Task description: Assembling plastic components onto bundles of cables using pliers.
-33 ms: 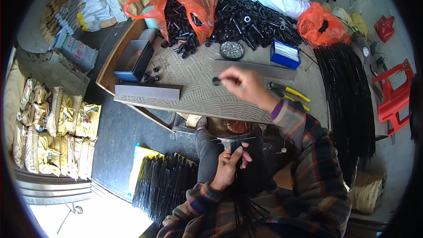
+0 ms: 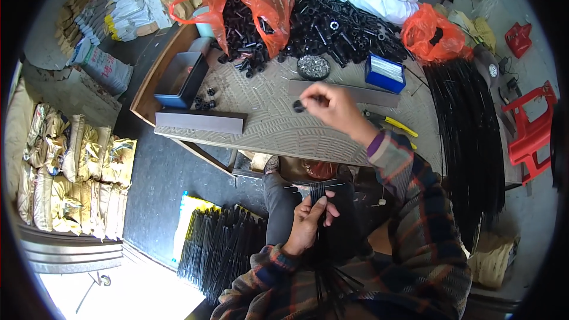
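My right hand (image 2: 332, 106) is raised over the patterned table (image 2: 267, 127) and pinches a small black ring-shaped piece (image 2: 298, 106) at its fingertips. My left hand (image 2: 308, 222) is down at my lap, gripping a bundle of thin black rods (image 2: 320, 192) whose tips fan out above the fingers. Beyond the right hand lies a pile of black tubular parts (image 2: 338, 24). A round tin of small metal bits (image 2: 313, 66) stands just ahead of that hand.
An orange bag of black parts (image 2: 249, 6), a blue tray (image 2: 181, 77), a blue box (image 2: 385, 74), two grey bars (image 2: 201, 121) and yellow-handled pliers (image 2: 391, 123) lie on the table. Long black rods (image 2: 468, 142) hang right; more rods (image 2: 219, 249) lie on the floor. A red stool (image 2: 530, 130) stands far right.
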### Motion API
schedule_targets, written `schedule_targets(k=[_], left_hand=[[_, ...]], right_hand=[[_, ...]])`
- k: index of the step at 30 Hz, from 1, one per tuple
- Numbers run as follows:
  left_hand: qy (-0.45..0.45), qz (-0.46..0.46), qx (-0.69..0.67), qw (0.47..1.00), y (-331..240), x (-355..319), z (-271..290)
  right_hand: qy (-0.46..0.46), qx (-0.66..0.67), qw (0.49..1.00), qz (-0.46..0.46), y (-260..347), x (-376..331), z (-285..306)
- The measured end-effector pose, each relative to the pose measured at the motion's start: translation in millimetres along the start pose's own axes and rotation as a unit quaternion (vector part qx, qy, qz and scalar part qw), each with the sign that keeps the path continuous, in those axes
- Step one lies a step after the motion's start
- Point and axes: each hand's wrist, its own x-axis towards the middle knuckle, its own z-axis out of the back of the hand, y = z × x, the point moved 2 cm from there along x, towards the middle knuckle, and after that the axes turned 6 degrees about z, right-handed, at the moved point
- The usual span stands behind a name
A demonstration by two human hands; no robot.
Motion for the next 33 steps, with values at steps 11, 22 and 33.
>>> schedule_targets(k=[11,22,33], left_hand=[[0.037,0.013,-0.014,0.999,-2,12,-12],[-0.002,0.0,-0.01,1.0,-4,4,-9],[0.01,-0.008,0.01,1.0,0,5,-39]], right_hand=[[-0.127,-0.183,0.974,0.041,-75,111,16],[0.029,-0.038,0.999,0.026,-20,75,-12],[0.157,0.005,0.987,-0.028,68,-95,45]])
